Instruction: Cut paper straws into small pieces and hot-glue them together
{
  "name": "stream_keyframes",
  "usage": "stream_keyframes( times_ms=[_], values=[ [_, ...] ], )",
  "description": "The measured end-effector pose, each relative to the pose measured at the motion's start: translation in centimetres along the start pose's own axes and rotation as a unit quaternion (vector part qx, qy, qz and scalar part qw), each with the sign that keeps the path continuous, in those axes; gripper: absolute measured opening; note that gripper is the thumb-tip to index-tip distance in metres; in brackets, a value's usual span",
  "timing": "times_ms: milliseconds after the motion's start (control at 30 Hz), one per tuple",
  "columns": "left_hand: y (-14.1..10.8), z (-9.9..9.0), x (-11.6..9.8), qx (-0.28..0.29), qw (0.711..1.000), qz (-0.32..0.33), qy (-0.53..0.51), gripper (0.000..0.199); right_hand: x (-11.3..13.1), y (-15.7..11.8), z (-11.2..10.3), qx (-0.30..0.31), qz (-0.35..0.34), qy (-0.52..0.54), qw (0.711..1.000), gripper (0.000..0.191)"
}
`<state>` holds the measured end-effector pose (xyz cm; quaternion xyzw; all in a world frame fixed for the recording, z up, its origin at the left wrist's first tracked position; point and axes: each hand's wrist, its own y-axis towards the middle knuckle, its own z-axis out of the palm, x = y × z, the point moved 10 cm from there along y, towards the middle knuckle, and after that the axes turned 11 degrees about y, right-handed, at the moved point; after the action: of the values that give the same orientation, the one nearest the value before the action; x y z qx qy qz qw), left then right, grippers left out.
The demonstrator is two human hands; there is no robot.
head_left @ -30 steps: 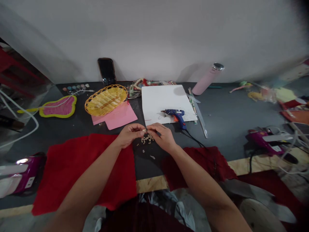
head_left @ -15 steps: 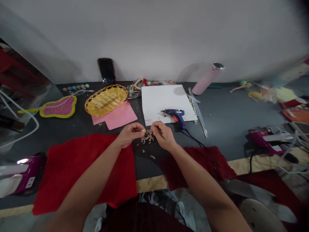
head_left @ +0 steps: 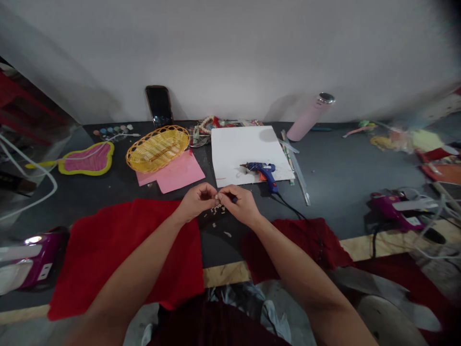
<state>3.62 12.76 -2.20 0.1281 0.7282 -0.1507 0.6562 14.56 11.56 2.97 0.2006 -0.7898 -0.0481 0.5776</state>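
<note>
Over a scatter of tiny pale beige pieces [head_left: 218, 210] on the dark table, my two hands meet fingertip to fingertip. My left hand [head_left: 197, 202] pinches a small pale piece [head_left: 216, 196] between thumb and forefinger. Closed in a pinch at the same spot, my right hand [head_left: 238, 204] touches that piece; whether it holds one of its own is hidden by the fingers. Just beyond, a blue glue gun [head_left: 262, 169] lies on a white board [head_left: 245, 144], its black cord running off to the right.
Red cloth [head_left: 133, 245] lies under my left forearm, darker red cloth [head_left: 309, 240] under my right. Behind are a yellow woven basket [head_left: 158, 150], pink paper [head_left: 182, 174], a phone [head_left: 159, 105] against the wall and a pink bottle [head_left: 309, 117]. Purple devices [head_left: 399, 209] stand at both sides.
My right hand has moved left and slightly down, so its fingertips now meet those of my left hand. More of the small pieces are covered by the hands.
</note>
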Motion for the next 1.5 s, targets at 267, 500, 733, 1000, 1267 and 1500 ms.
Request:
stream_keyframes(
  times_ms=[267, 500, 733, 1000, 1267, 1500],
  values=[
    [-0.1, -0.4, -0.6, -0.019, 0.999, 0.007, -0.037, 0.024, -0.9, -0.1, -0.7, 0.005, 0.021, -0.022, 1.0, 0.013],
    [0.0, -0.7, -0.4, -0.025, 0.994, -0.005, -0.108, 0.024, -1.0, -0.1, -2.4, -0.04, 0.033, 0.007, 0.999, 0.029],
    [0.1, -0.7, -0.4, -0.034, 0.995, 0.009, -0.094, 0.023, -1.5, 0.0, -0.5, 0.013, 0.086, 0.099, 0.991, 0.02],
    [-0.1, -0.4, 0.0, -0.009, 0.997, -0.003, -0.081, 0.032, -2.4, -0.2, 1.0, 0.042, 0.111, 0.179, 0.977, 0.025],
    [-0.2, -0.5, 0.7, -0.019, 0.996, -0.02, -0.088, 0.026, -2.7, -0.4, 1.3, 0.053, 0.125, 0.197, 0.971, 0.023],
    [-0.2, -0.7, 1.2, -0.031, 0.994, -0.032, -0.099, 0.027, -2.4, -0.3, 1.4, 0.051, 0.115, 0.173, 0.977, 0.02]
  ],
)
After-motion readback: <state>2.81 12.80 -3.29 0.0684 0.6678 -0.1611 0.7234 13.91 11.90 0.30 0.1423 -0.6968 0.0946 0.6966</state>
